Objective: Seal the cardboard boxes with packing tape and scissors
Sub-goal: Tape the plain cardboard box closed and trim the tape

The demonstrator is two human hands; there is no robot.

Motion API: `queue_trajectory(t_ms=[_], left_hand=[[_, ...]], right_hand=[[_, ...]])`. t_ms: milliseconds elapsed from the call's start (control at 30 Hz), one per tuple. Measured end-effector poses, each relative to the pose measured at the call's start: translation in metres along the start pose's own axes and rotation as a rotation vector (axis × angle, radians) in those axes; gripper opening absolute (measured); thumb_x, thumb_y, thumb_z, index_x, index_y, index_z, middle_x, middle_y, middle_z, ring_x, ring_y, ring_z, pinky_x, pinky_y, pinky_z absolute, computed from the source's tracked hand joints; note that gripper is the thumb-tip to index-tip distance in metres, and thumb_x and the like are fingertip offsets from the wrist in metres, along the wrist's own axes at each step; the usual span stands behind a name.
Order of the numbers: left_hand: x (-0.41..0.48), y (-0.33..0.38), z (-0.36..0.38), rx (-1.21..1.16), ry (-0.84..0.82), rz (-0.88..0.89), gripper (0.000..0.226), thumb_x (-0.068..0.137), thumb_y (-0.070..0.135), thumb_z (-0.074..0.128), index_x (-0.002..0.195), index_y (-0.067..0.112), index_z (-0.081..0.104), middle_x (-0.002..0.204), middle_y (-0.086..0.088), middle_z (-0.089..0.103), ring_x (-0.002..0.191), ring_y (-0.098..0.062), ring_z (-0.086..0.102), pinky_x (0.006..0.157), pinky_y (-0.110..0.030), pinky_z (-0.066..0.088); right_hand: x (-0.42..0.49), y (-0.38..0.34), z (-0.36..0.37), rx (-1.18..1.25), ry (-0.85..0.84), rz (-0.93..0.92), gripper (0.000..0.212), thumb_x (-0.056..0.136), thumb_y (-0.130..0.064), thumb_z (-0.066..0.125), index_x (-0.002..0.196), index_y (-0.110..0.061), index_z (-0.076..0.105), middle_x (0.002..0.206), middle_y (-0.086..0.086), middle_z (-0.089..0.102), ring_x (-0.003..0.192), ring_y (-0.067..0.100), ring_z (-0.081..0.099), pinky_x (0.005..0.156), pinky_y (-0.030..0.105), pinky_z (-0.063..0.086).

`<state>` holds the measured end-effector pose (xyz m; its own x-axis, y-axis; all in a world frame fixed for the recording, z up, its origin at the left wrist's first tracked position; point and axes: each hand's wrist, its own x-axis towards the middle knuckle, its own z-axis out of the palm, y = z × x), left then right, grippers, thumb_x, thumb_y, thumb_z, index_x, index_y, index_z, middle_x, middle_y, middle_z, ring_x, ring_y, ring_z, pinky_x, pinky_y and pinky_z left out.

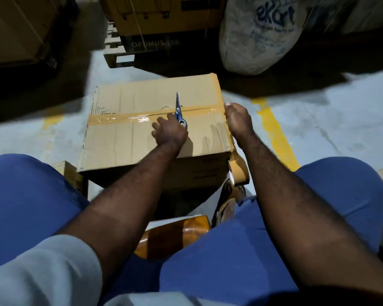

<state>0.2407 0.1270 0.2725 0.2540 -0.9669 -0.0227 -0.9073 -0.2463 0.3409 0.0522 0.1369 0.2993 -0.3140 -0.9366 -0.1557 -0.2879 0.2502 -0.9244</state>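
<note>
On the grey concrete floor (318, 120), before a seated person's knees, stands a cardboard box (124, 142) — rectangular, matte brown, with creased flaps. Along its top seam, from left to right, runs a glossy strip of brown tape (119, 119). A tape roll (238, 173) is low beside the box's right side. Scissors (177, 108) with blue handles lie on the top, across the strip — their long axis goes away from the person, steel blades pointing to the far edge. The left hand (169, 133) touches the handles; whether it grips them I cannot tell. The right hand (238, 120) curls its fingers over the box's right edge.
</note>
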Motion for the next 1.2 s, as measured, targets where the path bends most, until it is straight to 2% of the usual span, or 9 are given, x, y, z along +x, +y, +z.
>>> queue_trajectory(t_ms=[100,200,367,500,733,867,1033,1133,1200], left_hand=[[0.0,0.004,0.0,-0.053,-0.054,0.014,0.047,0.097,0.035,0.061,0.135,0.011,0.048,0.133,-0.021,0.05,0.123,-0.038,0.047,0.093,-0.044,0.046],[0.0,0.016,-0.004,-0.275,-0.156,-0.197,0.047,0.092,0.026,0.069,0.132,0.009,0.053,0.133,-0.017,0.055,0.122,-0.034,0.055,0.088,-0.037,0.049],[-0.014,0.042,-0.004,-0.664,-0.216,-0.34,0.024,0.096,0.021,0.063,0.115,0.007,0.06,0.113,-0.015,0.067,0.094,-0.029,0.068,0.067,-0.034,0.055],[-0.043,0.067,0.004,-0.802,-0.211,-0.272,0.025,0.093,0.018,0.061,0.115,0.007,0.057,0.109,-0.01,0.064,0.093,-0.028,0.063,0.069,-0.034,0.055],[-0.073,0.088,0.003,-1.084,-0.383,-0.139,0.011,0.092,0.022,0.061,0.096,0.02,0.052,0.098,-0.014,0.068,0.084,-0.034,0.07,0.068,-0.048,0.059],[-0.082,0.093,0.005,-1.072,-0.446,-0.031,0.023,0.095,0.038,0.061,0.103,0.017,0.054,0.098,-0.014,0.067,0.082,-0.028,0.061,0.066,-0.04,0.046],[-0.097,0.097,0.01,-1.033,-0.459,0.07,0.037,0.108,0.044,0.038,0.123,0.017,0.059,0.109,-0.005,0.068,0.091,-0.018,0.06,0.078,-0.034,0.045],[-0.1,0.1,0.011,-0.941,-0.405,0.13,0.038,0.11,0.038,0.032,0.118,0.016,0.063,0.108,-0.005,0.067,0.094,-0.021,0.06,0.085,-0.037,0.047],[-0.099,0.099,0.009,-0.814,-0.35,0.253,0.041,0.11,0.033,0.033,0.116,0.013,0.068,0.11,-0.007,0.069,0.096,-0.021,0.058,0.078,-0.031,0.042]], right_hand=[[-0.002,-0.002,0.001,0.054,-0.074,0.023,0.036,0.102,-0.045,0.048,0.105,-0.016,0.07,0.098,0.004,0.071,0.093,0.027,0.068,0.081,0.041,0.056],[-0.006,0.0,0.0,-0.023,-0.14,-0.02,0.028,0.103,-0.031,0.055,0.107,-0.01,0.072,0.096,0.007,0.073,0.085,0.023,0.068,0.074,0.038,0.059],[-0.013,-0.007,-0.008,-0.163,-0.28,-0.07,0.017,0.1,-0.015,0.061,0.109,-0.006,0.073,0.097,0.013,0.074,0.079,0.024,0.07,0.059,0.028,0.057],[-0.019,-0.011,-0.015,-0.392,-0.355,-0.14,0.018,0.097,-0.015,0.064,0.106,-0.008,0.077,0.098,0.007,0.074,0.087,0.021,0.07,0.078,0.035,0.058],[-0.006,-0.026,-0.056,-0.437,-0.424,-0.027,0.017,0.088,-0.009,0.07,0.095,0.006,0.076,0.081,0.013,0.063,0.075,0.022,0.051,0.062,0.032,0.042],[0.002,-0.029,-0.083,-0.446,-0.483,0.031,0.013,0.087,-0.01,0.073,0.091,0.003,0.078,0.079,0.014,0.063,0.07,0.021,0.041,0.05,0.024,0.029],[0.001,-0.025,-0.098,-0.441,-0.617,0.078,0.017,0.09,-0.012,0.071,0.099,0.002,0.075,0.085,0.01,0.067,0.076,0.015,0.058,0.067,0.028,0.05],[0.003,-0.019,-0.093,-0.462,-0.558,0.011,0.013,0.086,-0.011,0.074,0.09,0.002,0.075,0.076,0.012,0.064,0.069,0.018,0.056,0.064,0.03,0.047],[0.008,-0.013,-0.09,-0.52,-0.505,-0.057,0.009,0.083,-0.004,0.071,0.085,0.003,0.076,0.073,0.014,0.063,0.067,0.021,0.053,0.063,0.032,0.045]])
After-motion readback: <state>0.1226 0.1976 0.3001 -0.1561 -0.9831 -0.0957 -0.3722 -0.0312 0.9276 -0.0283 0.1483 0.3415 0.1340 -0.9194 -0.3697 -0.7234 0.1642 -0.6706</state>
